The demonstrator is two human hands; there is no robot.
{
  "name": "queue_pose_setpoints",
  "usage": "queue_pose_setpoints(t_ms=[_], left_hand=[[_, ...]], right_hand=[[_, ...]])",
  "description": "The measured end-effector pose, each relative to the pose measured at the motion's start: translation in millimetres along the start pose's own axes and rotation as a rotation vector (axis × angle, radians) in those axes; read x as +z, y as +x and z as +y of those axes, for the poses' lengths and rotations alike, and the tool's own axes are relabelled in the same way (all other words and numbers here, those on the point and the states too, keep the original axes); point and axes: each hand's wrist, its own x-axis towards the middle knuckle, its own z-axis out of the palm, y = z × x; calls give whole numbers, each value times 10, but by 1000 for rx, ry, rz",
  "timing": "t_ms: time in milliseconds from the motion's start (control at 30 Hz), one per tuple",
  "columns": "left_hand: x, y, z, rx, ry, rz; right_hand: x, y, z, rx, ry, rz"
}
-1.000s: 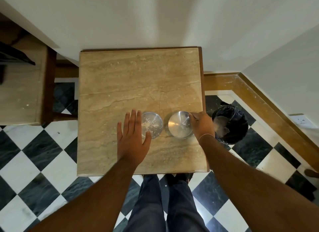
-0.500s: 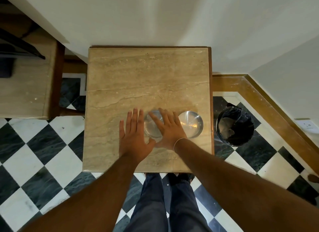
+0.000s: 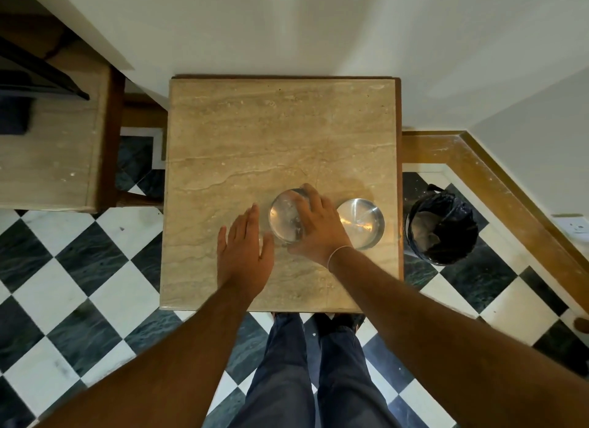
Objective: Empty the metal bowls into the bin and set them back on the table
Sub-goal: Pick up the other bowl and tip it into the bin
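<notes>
Right hand lifts the left bowl off the tabletop.

Half a second ago the right hand [image 3: 318,228] lay flat over the left bowl [image 3: 287,215]; now its fingers are curled round the rim and the bowl tilts up, toward the near edge. The left hand [image 3: 245,252] has slid slightly nearer, fingers straight and loosely spread, holding nothing. The tabletop [image 3: 280,134] is beige stone, against a white wall, over a black-and-white checked floor [image 3: 79,268]. The bin [image 3: 443,228] stands off the right edge; the right bowl [image 3: 363,222] rests near that edge.
</notes>
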Motion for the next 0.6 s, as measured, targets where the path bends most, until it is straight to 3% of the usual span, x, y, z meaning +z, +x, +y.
queue_pose_setpoints(t_ms=[133, 333, 433, 533, 600], left_hand=[[-71, 92, 240, -156, -321, -160], [11, 204, 389, -122, -405, -127], [55, 159, 430, -110, -408, -108], [113, 95, 471, -77, -411, -115], [179, 33, 600, -49, -414, -127]], right_hand=[[-36, -121, -13, -32, 66, 36], [-153, -308, 77, 11, 217, 66], [-351, -395, 162, 202, 667, 27], [-581, -451, 205, 620, 1253, 58], [-624, -566, 337, 790, 1644, -32]])
